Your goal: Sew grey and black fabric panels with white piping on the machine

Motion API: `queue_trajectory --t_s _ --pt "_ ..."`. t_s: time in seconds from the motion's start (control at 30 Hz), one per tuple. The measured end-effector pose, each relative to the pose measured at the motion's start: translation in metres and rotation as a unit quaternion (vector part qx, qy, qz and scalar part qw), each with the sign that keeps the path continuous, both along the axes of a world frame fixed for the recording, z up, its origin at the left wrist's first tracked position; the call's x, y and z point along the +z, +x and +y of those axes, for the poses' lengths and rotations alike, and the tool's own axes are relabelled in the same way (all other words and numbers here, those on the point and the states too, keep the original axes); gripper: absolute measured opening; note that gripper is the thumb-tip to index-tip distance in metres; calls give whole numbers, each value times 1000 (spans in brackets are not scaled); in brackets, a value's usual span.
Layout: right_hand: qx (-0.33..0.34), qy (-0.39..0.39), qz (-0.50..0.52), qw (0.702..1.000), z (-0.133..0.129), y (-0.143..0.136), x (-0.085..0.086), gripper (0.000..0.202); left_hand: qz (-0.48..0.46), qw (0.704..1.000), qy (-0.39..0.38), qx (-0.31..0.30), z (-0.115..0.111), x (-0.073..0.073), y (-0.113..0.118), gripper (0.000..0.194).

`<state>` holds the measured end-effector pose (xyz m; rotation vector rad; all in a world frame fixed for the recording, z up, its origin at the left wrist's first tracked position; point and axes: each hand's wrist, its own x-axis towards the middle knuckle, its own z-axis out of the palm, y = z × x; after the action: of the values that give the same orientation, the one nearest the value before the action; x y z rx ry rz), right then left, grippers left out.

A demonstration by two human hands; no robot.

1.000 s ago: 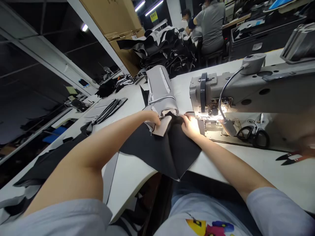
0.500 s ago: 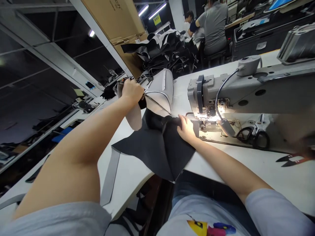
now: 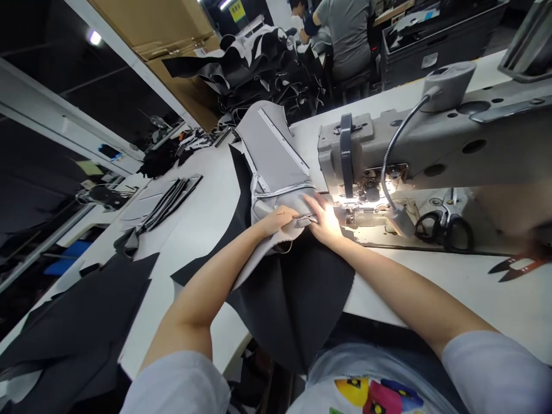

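Observation:
A sewn cover piece of grey and black fabric (image 3: 276, 152) lies across the white table, its grey side with white strips toward the back. Black panels (image 3: 297, 293) of it drape over the table's front edge. My left hand (image 3: 278, 221) is closed on a grey edge near the middle of the piece. Close beside it, my right hand (image 3: 322, 223) pinches the same seam area, left of the sewing machine's lit needle area (image 3: 366, 201). What lies between the fingertips is partly hidden.
The sewing machine (image 3: 431, 144) fills the right side. Scissors (image 3: 446, 224) lie on its bed, with orange-handled thread snips (image 3: 517, 264) farther right. Stacked dark pieces (image 3: 166, 204) and black fabric (image 3: 81, 322) are at left. A person (image 3: 345, 34) sits behind, near a fabric pile (image 3: 267, 75).
My left hand has come down and right from the far left side of the fabric to beside my right hand. The grey part has turned and spread, and both hands now grip its edge.

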<state>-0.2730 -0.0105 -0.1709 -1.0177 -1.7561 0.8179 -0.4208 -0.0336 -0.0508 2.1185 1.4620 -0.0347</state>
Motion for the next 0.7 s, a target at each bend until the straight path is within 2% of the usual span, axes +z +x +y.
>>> queue_trajectory --t_s 0.03,0.1,0.2,0.3,0.4,0.5,0.7 --pt "9 -12 -16 1000 3 1 1 64 7 1000 18 1 -1 -1 -4 20" --pt "20 -34 -38 999 9 4 2 64 62 992 109 -9 -8 -2 -7 21" --pt "18 -42 -33 998 18 8 4 56 176 945 266 -76 -31 -8 -3 27" --pt "14 -40 -20 999 22 9 4 53 240 896 343 -146 -58 -17 1 40" --pt "8 -42 -28 999 21 9 4 55 299 860 388 -143 -74 -20 4 54" --pt "-4 -51 -44 998 16 9 7 59 332 842 406 -123 -73 -13 5 53" --pt "-13 -34 -60 998 9 9 9 65 296 853 408 -137 -54 9 -11 51"
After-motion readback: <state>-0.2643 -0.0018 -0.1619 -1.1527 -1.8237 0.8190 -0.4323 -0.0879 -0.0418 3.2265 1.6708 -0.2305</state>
